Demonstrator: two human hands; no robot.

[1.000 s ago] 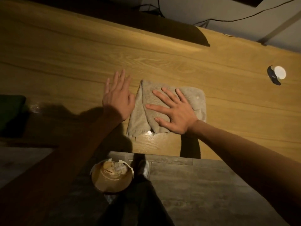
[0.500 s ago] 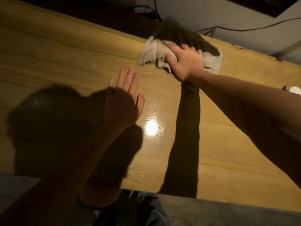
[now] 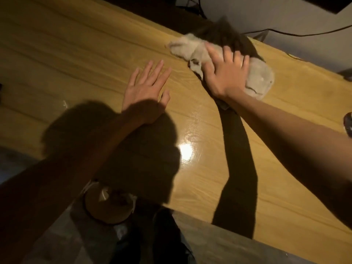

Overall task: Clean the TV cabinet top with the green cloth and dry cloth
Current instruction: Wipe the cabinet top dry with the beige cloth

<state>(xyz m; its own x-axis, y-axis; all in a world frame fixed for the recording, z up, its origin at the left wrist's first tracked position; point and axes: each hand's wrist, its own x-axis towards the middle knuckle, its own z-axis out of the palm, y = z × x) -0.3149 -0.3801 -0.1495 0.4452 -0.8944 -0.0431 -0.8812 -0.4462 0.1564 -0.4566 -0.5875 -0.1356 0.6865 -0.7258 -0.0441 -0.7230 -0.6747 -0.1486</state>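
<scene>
The wooden TV cabinet top (image 3: 80, 60) fills most of the view, glossy with a light glare near its middle. A beige dry cloth (image 3: 259, 77), bunched and blurred, lies near the cabinet's far edge. My right hand (image 3: 226, 75) presses flat on the cloth with fingers spread. My left hand (image 3: 146, 90) rests flat on the bare wood to the left of the cloth, fingers apart, holding nothing. No green cloth is visible.
Dark cables (image 3: 297, 33) run along the wall behind the cabinet. A small dark object (image 3: 348, 126) sits at the right edge of the top. On the floor below the front edge stands a round brown container (image 3: 108, 208), beside my leg (image 3: 163, 237).
My right hand pushed the cloth from the near middle of the top to the far edge, then drew it slightly back and right. My left hand stayed flat on the wood.
</scene>
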